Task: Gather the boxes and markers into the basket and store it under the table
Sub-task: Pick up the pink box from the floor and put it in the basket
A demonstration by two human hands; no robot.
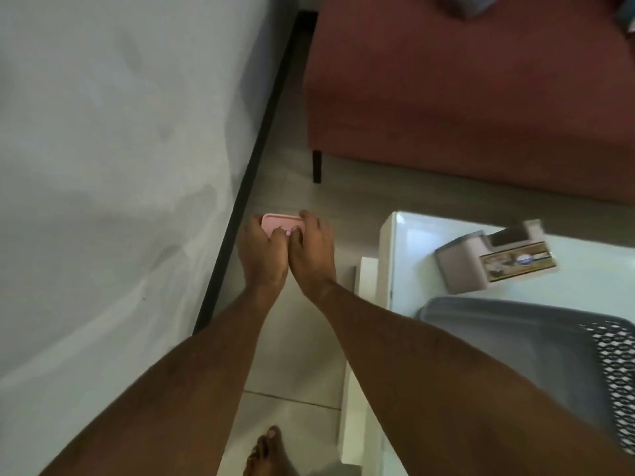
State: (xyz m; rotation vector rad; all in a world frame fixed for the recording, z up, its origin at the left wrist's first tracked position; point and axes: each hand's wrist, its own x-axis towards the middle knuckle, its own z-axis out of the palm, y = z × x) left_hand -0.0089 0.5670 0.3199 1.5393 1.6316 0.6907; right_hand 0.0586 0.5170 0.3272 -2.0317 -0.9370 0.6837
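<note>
Both hands are out in front, close together over the floor between the wall and the table, and both hold one small flat pink rectangular object (279, 224) — what it is cannot be told. The left hand (263, 257) curls its fingers round the object's left end; the right hand (313, 250) grips the right end, its fingertips hooked over the far edge. The object is held in the air, well apart from the table. On the white glossy table (402, 255) stands a grey plastic basket with lattice sides (515, 341), at the near right. Just beyond it lies a printed cardboard box with a gold border (517, 264), resting against a grey-beige box-like container (457, 266) — frame blurred here, details unclear. A dusty-red upholstered sofa on dark legs (464, 97) fills the upper right. A bare foot (266, 453) shows on the pale floor tiles at the bottom edge.
</note>
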